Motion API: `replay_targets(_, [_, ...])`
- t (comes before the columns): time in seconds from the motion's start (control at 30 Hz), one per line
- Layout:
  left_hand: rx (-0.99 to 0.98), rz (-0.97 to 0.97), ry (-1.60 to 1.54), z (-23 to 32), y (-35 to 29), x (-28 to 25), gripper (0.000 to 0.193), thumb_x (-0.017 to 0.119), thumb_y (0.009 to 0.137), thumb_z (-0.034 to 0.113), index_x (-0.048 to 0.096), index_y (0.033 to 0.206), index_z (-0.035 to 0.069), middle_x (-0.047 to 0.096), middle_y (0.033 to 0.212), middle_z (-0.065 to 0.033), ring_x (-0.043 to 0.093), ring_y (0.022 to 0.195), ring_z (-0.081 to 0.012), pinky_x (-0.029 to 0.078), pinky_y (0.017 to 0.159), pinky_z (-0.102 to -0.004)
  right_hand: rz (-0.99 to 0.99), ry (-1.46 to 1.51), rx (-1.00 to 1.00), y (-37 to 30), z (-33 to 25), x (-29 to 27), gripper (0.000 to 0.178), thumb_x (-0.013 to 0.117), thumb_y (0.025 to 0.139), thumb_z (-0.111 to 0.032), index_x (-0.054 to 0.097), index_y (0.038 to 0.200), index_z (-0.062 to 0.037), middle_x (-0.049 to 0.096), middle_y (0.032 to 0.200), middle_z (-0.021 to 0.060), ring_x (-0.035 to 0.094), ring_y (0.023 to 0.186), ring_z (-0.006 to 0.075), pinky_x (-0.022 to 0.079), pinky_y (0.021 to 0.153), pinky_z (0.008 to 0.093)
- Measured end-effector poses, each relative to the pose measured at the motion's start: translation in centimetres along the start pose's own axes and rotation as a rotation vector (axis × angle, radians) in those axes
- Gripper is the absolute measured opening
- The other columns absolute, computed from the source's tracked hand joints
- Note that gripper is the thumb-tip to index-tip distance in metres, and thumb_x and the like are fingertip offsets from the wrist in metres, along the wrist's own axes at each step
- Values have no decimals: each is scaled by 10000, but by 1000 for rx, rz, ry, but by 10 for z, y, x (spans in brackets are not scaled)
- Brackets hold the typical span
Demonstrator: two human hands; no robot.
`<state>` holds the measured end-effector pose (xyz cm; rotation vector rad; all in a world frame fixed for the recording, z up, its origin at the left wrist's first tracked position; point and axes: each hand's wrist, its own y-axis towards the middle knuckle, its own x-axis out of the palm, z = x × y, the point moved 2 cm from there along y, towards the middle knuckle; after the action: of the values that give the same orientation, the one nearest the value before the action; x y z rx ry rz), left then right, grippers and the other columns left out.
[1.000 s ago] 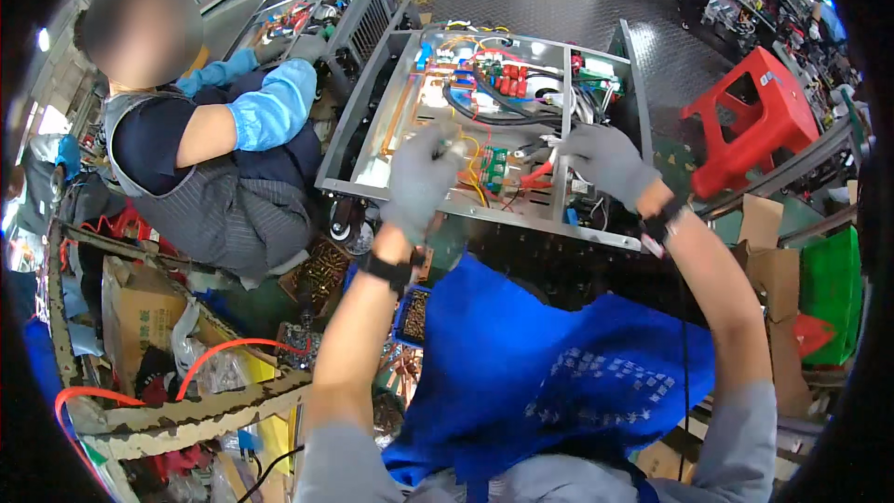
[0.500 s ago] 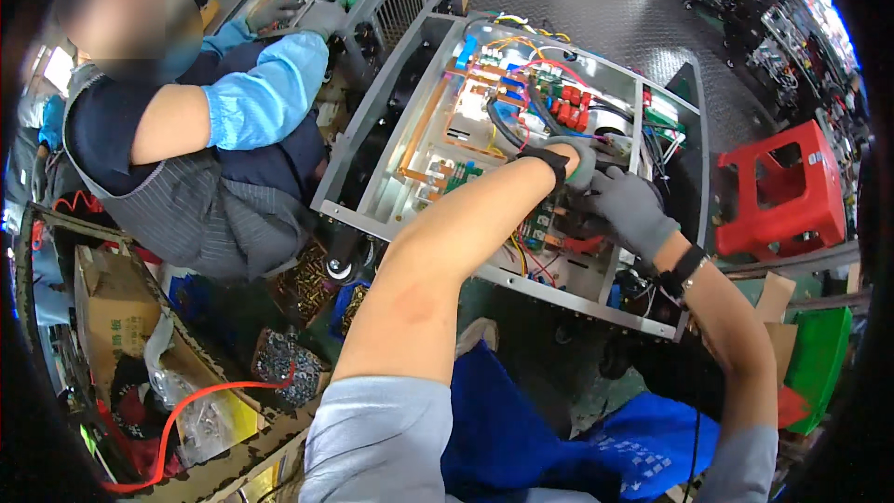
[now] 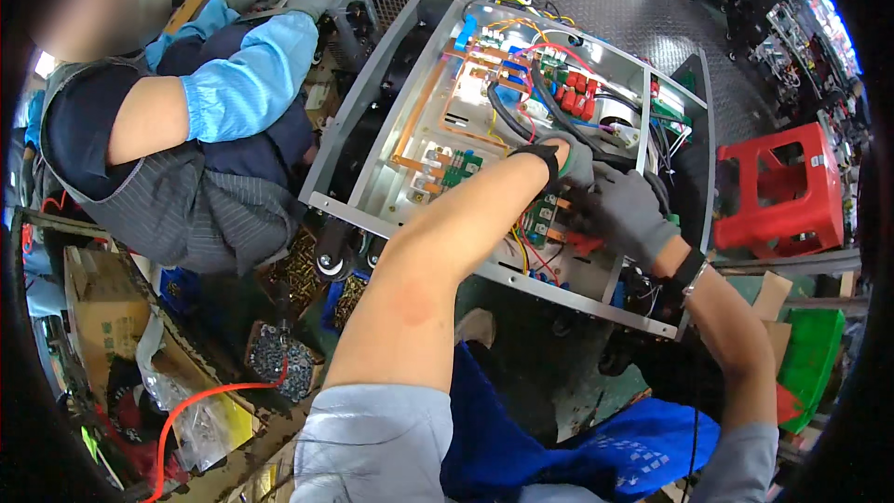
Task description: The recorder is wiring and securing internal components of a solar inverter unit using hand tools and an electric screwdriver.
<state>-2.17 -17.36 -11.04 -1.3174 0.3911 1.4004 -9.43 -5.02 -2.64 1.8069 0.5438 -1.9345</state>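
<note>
the left hand (image 3: 579, 168), gloved in grey, sits deep among the cables (image 3: 559, 119), turned away from me behind its own wrist; i can't tell whether its fingers are spread or gripping. the right hand (image 3: 633, 214), gloved too, comes at it from the other side, knuckles up, fingers bent inward and nearly meeting the left. what they hold, if anything, is lost in shadow.

each wrist wears a black band (image 3: 689, 272). the left arm (image 3: 419, 270) bends at the elbow and slants up and right across the front rail (image 3: 577, 298); the right arm (image 3: 740, 349) rises, then angles in to the left.

both hands are over the right half of the open case (image 3: 368, 214), which stands in front of the person. beside them lies a green board (image 3: 540, 221); farther back, red parts (image 3: 577, 98).

to the right stands a red stool (image 3: 782, 186); to the left, a co-worker's blue sleeve (image 3: 251, 84).
</note>
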Motion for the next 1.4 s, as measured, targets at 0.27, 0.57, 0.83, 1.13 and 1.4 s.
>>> replay_targets(0.27, [-292, 432, -236, 53, -137, -75, 245, 596, 735, 224, 683, 864, 35, 651, 869, -196, 647, 810, -338, 516, 687, -407, -167, 222, 207, 37, 42, -4, 205, 611, 710, -230, 674, 834, -79, 635, 827, 130, 603, 803, 303, 472, 722, 416])
replay_targets(0.57, [-456, 398, -92, 180, -129, 21, 897, 494, 797, 579, 251, 1358, -78, 254, 1398, -296, 214, 1309, -434, 213, 1036, -499, -642, 302, -74, 71, 42, 29, 383, 569, 752, -320, 629, 1015, -49, 638, 981, 162, 598, 897, 329, 461, 780, 436])
replay_targets(0.83, [-555, 287, -97, 183, -120, 8, 912, 494, 794, 597, 231, 1381, -48, 244, 1393, -316, 230, 1296, -460, 166, 1041, -541, -911, 294, -163, 83, 37, 8, 431, 535, 773, -344, 610, 1010, 8, 634, 940, 190, 579, 845, 355, 446, 755, 437])
replay_targets(1.13, [-518, 320, -196, 179, -113, 13, 939, 493, 783, 604, 188, 1396, -39, 199, 1397, -342, 174, 1283, -523, 125, 1019, -622, -934, 256, -256, 85, 39, 17, 378, 504, 757, -265, 619, 1060, -71, 627, 990, 185, 578, 895, 349, 447, 783, 429])
replay_targets(1.4, [-496, 387, -189, 172, -124, 19, 967, 471, 789, 620, 148, 1394, -62, 187, 1395, -338, 215, 1281, -497, 161, 1034, -587, -865, 113, -257, 90, 43, 41, 305, 534, 758, -274, 633, 950, -60, 618, 916, 145, 556, 862, 351, 447, 733, 433])
